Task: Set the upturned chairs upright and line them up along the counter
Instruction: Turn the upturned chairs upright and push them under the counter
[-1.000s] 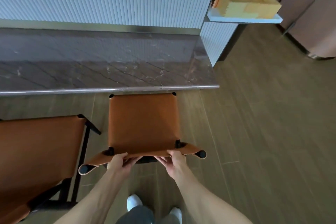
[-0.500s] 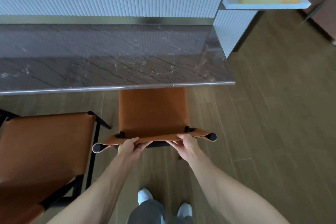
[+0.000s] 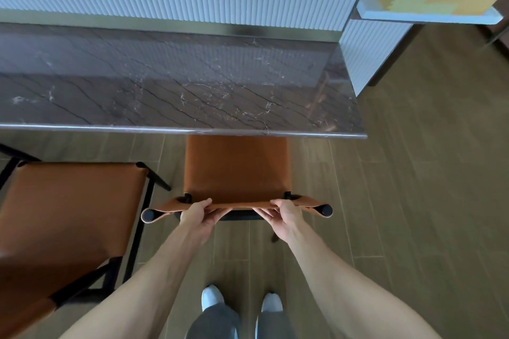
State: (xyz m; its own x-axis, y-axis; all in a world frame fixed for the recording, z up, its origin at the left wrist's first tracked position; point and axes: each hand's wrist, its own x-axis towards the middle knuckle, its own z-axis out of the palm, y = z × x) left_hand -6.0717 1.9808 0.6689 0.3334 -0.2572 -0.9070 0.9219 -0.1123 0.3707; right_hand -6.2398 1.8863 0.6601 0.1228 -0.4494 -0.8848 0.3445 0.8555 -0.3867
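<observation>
The step in hand is judged to be the lining-up rather than the righting; the tan chair [image 3: 236, 170] is seen upright on the floor, its seat partly tucked under the near edge of the dark marble tabletop [image 3: 176, 85], close to the tabletop's right end. The top of its backrest is gripped by both hands; the left hand [image 3: 197, 213] is placed towards the left end of the leather band and the right hand [image 3: 285, 212] towards the right end; the fingers of each are curled under the band with the thumb laid over it. A second tan chair [image 3: 68, 217] is seen upright on the left, just beside the first, set nearer and slightly askew, not yet tucked under the edge.

The next move is judged to call for a straight, even push or a release once the seat sits square to the edge; the second chair would then need to be brought level with the first.

The far part of the held seat is hidden beneath the tabletop; its legs are mostly hidden by the seat; the second chair is cut off by the left edge; whether further chairs remain upturned cannot be told.
</observation>
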